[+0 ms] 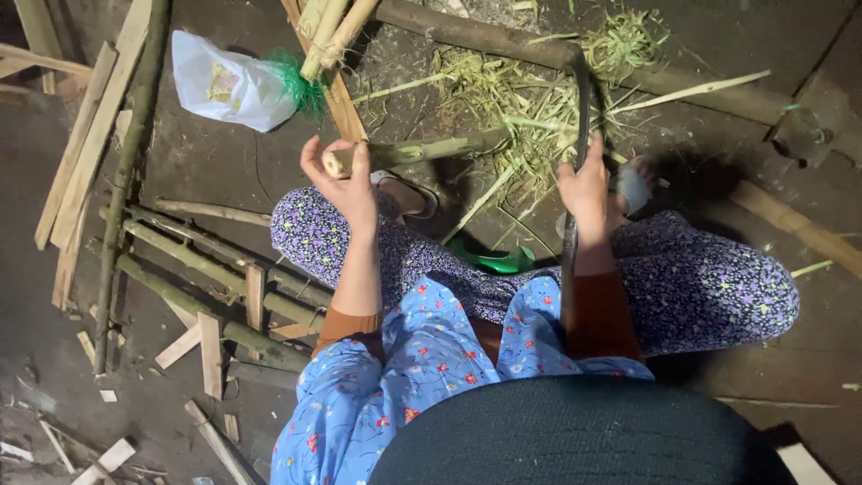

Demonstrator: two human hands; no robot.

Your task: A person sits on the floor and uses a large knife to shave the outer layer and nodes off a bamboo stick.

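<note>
Seated on the floor (736,54), legs in purple flowered trousers spread wide, blue flowered top below. Left hand (346,184) grasping the cut end of a green bamboo stick (422,151), fingers curled round it, thumb up; the stick lies roughly level, running right toward the long dark curved blade (582,117). Right hand (588,193) clenched round the blade's handle, blade rising from the fist and arcing left at its top, its edge meeting the stick near the far end. Pale green shavings (530,99) heaped on the floor just beyond the stick and blade. One package: a white plastic bag (224,85), crumpled, lying upper left on the floor, faint yellowish print on its face too blurred to make out, a tuft of green string (296,90) at its right edge. Split wood slats (85,144) lie far left; a bundle of green bamboo poles (206,269) with short offcuts beside the left knee. Small green object (498,260) on the floor between the knees, kind unclear. Thick dark pole (485,38) crosses at top.
</note>
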